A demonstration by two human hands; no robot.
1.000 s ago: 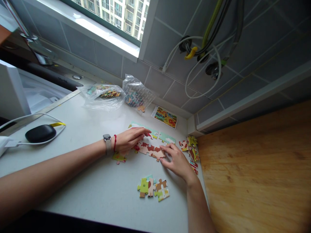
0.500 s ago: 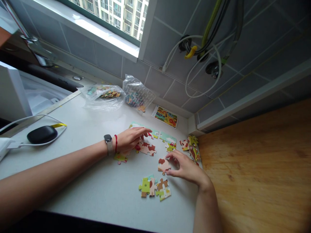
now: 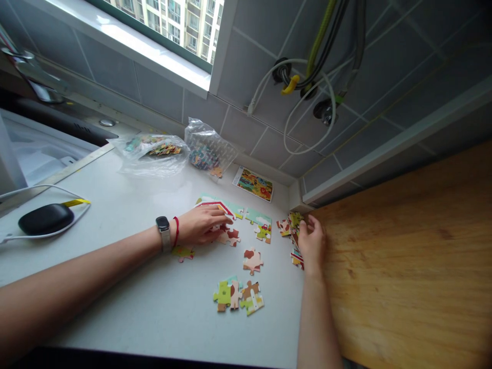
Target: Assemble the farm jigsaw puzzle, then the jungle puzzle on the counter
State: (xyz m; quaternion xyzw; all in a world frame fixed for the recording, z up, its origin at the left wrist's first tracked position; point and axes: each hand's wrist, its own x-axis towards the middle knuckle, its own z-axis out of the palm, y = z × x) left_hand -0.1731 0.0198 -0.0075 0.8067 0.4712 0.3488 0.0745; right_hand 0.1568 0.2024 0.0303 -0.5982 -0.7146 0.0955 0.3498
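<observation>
My left hand (image 3: 203, 224) rests palm down, fingers loosely stretched, on a partly joined jigsaw puzzle (image 3: 227, 209) with a red-roofed barn and cow patches, covering part of it. At the counter's right edge my right hand (image 3: 313, 240) is closed on a puzzle piece, mostly hidden by the thumb and palm, over a small pile of puzzle pieces (image 3: 283, 227). A cow-patched puzzle piece (image 3: 252, 261) lies alone between the hands. Nearer me are a green-and-pink joined group (image 3: 224, 295) and a brown-and-green group (image 3: 252, 298). A yellow-green piece (image 3: 183, 252) lies under my left wrist.
Two clear plastic bags, one flat (image 3: 154, 154) and one upright (image 3: 207, 154), hold more pieces by the wall. A picture card (image 3: 254, 184) lies behind the puzzle. A black oval device (image 3: 46, 219) with a white cable is left; a wooden board (image 3: 403, 266) borders the counter.
My right hand has left the cow-patched piece and moved right to the pile, where a red-roof piece now shows. My left hand stays on the puzzle. The view has shifted slightly.
</observation>
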